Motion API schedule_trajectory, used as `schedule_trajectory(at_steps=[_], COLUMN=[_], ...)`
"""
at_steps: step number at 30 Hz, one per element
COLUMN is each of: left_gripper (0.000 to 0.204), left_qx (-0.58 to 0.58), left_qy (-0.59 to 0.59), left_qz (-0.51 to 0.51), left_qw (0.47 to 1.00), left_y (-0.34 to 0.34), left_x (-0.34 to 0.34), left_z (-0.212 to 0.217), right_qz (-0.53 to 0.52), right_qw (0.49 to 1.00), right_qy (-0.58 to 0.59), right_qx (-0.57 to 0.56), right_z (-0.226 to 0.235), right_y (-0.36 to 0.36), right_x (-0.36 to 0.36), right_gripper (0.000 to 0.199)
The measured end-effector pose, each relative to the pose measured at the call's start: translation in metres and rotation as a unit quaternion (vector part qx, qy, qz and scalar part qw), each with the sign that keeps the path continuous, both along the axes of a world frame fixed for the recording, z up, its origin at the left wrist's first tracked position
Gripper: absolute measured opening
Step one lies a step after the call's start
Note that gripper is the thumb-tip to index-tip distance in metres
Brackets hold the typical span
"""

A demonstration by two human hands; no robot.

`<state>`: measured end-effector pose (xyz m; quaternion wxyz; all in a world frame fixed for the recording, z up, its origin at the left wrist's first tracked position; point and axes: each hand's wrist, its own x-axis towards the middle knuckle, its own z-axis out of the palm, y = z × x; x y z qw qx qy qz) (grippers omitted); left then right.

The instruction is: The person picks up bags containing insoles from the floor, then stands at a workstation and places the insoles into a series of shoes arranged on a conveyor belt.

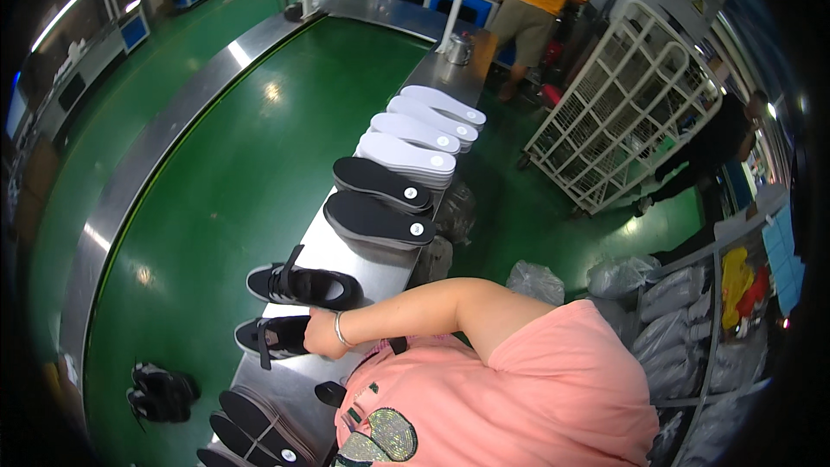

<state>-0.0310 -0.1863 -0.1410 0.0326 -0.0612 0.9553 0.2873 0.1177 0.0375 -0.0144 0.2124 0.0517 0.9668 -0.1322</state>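
My right hand, with a silver bangle at the wrist, is closed at the heel end of a black sneaker; its fingertips are partly hidden at the shoe's opening. The sneaker has a pale sole edge and loose straps or laces. Just beyond it, a matching black sneaker rests on the metal ledge with its tongue pulled up. My left hand does not show. A small dark rounded piece sticks out beside my pink shirt; I cannot make out what it is.
Stacks of black insoles and white insoles line the ledge farther off. More dark insoles lie nearer. Black shoes sit on the green surface. A white wire cage cart, two people and a rack of plastic-wrapped bundles stand rightward.
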Motion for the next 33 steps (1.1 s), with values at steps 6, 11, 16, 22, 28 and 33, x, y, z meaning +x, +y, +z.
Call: schedule_trajectory(at_steps=[6,11,16,22,28,33], left_gripper=[0.059,0.061,0.032,0.037,0.035,0.062], left_qx=[0.109,0.074,0.168,0.246,0.311,0.204], left_qy=[0.285,0.53,0.229,0.022,0.014,0.21], left_qz=[0.174,0.209,0.131,-0.491,-0.707,-0.608], left_qw=[0.936,0.819,0.95,0.835,0.635,0.738], left_y=[-0.113,-0.192,-0.074,0.077,0.145,0.208], left_x=[-0.032,-0.012,0.029,0.081,0.104,0.097], left_z=[0.069,0.15,0.219,0.199,0.182,0.154], right_qz=[-0.03,-0.013,-0.063,-0.243,-0.442,-0.479], right_qw=[0.999,0.999,0.994,0.759,0.65,0.726], right_qy=[0.002,0.002,0.092,0.353,0.405,0.358], right_qx=[-0.022,-0.035,-0.009,-0.491,-0.467,-0.338], right_z=[0.0,-0.001,0.026,0.092,0.081,0.071], right_y=[0.006,0.007,0.0,-0.015,0.007,0.046], right_x=[0.008,0.007,0.007,0.04,0.067,0.114], right_gripper=[0.015,0.015,0.017,0.046,0.043,0.023])
